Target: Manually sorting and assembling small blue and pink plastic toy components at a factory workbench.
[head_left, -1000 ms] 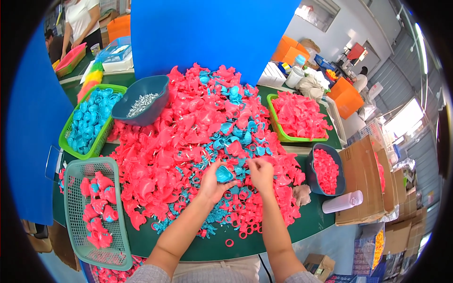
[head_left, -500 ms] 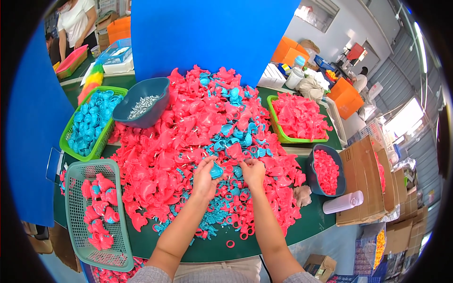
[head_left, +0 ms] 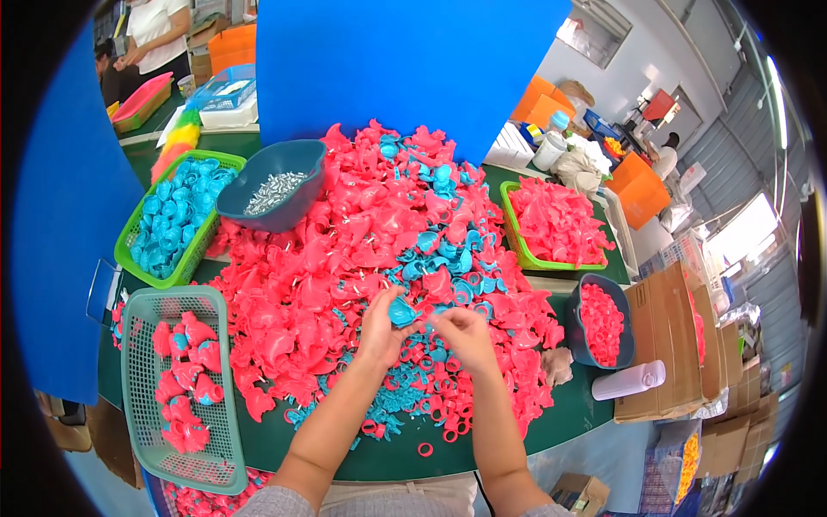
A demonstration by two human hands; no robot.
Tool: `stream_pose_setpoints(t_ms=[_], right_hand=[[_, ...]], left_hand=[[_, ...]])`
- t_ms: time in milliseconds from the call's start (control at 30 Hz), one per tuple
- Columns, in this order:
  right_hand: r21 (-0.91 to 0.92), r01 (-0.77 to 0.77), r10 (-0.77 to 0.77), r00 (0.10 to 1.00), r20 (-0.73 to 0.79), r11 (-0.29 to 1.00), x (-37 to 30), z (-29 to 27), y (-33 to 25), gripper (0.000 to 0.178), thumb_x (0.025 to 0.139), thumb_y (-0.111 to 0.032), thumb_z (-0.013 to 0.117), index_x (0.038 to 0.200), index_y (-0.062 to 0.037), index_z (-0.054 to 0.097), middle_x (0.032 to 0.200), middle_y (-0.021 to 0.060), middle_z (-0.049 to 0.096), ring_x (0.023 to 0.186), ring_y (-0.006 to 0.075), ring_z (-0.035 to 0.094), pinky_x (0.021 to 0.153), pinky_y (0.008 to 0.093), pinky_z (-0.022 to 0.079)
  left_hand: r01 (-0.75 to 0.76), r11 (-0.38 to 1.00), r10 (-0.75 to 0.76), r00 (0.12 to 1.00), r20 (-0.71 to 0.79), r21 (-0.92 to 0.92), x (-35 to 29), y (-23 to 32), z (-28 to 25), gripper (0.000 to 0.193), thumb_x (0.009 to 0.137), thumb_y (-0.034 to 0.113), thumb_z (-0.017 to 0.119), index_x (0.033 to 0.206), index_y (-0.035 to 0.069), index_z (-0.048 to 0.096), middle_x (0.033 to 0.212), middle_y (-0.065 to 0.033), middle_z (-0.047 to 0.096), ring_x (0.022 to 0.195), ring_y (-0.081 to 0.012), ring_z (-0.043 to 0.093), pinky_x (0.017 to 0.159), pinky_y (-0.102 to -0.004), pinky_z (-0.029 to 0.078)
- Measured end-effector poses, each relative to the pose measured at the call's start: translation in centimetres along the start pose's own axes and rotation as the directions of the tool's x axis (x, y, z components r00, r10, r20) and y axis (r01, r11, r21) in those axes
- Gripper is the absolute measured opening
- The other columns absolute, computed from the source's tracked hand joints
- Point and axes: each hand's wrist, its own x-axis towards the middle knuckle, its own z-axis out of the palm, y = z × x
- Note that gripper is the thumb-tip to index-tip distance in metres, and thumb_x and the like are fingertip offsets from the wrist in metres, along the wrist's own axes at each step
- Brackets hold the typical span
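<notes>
- A blue part (head_left: 401, 312) sits over the middle of the pile (head_left: 345, 258), pinched in the left hand (head_left: 379, 329); the fingers hide its lower edge.
- The right hand (head_left: 465, 334) is beside it, fingertips curled; whether they grip anything is unclear.
- Pink rings (head_left: 431, 405) lie under both wrists, partly covered.
- Left: a green basket (head_left: 138, 345) of assembled pieces.
- Behind: a bowl (head_left: 250, 194) of screws.

Two bare arms come up from the bottom edge. The left hand (head_left: 377, 332) and the right hand (head_left: 466, 334) wear no gloves, no rings, no watch. The forearms are bare too — grey sleeves show only at the very bottom, near the elbows.
</notes>
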Motion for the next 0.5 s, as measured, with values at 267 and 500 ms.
stream_pose_setpoints(t_ms=[267,500], right_hand=[[-0.979,0.088,-0.496,0.868,-0.015,0.183,5.5,0.5,2.4,0.036,0.072,-0.022,0.075,0.099,-0.0010,0.064,0.093,0.0157,0.063,0.081,0.0330,0.063,0.069,0.0435,0.051],[-0.582,-0.011,-0.246,0.899,-0.362,0.813,4.0,0.4,1.7,0.031,0.075,-0.020,0.075,0.096,0.0013,0.067,0.089,0.0170,0.066,0.077,0.0315,0.064,0.070,0.0374,0.052]], left_hand=[[-0.004,0.977,0.006,1.000,0.009,-0.211,0.4,1.5,-0.6,0.019,0.092,0.030,0.055,0.098,0.012,0.058,0.085,-0.0051,0.063,0.080,-0.0214,0.063,0.059,-0.0355,0.054],[-0.131,0.967,0.096,0.982,-0.163,-0.220,0.8,3.1,-1.3,0.012,0.090,0.020,0.058,0.100,0.013,0.056,0.083,-0.0019,0.061,0.074,-0.0171,0.061,0.054,-0.0329,0.051]])
